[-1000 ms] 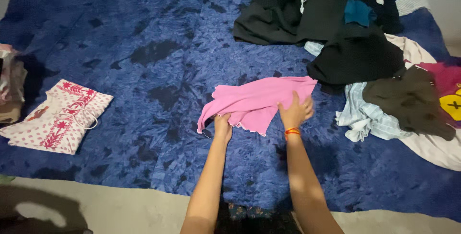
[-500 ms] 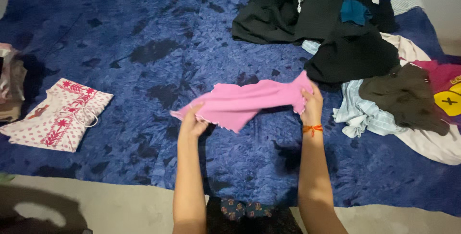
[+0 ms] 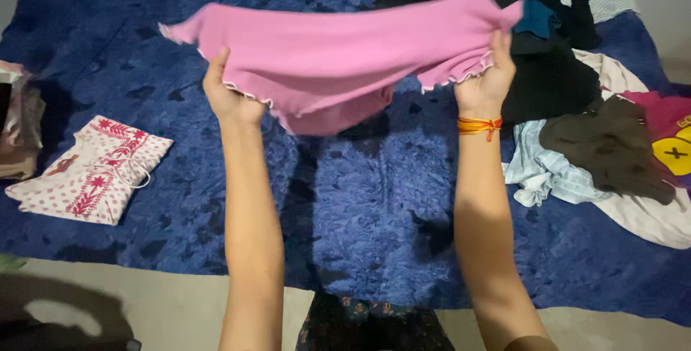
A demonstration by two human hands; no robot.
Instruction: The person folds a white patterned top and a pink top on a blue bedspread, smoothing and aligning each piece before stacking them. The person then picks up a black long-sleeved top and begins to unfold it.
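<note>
Pink garment hangs stretched between both hands above the blue bedspread. Left hand pinches its frilled edge, fingers closed on the cloth; right hand grips the other end likewise. Beyond lie a pile of dark clothes to the right and a folded white-and-red cloth to the left.

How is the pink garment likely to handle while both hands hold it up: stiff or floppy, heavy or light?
Probably floppy: the pink garment sags in the middle between the left hand and the right hand. It looks light, since pinches at its edges seem enough to hold it up. Its frilled hem suggests thin, stretchy fabric, likely to collapse once released.
</note>
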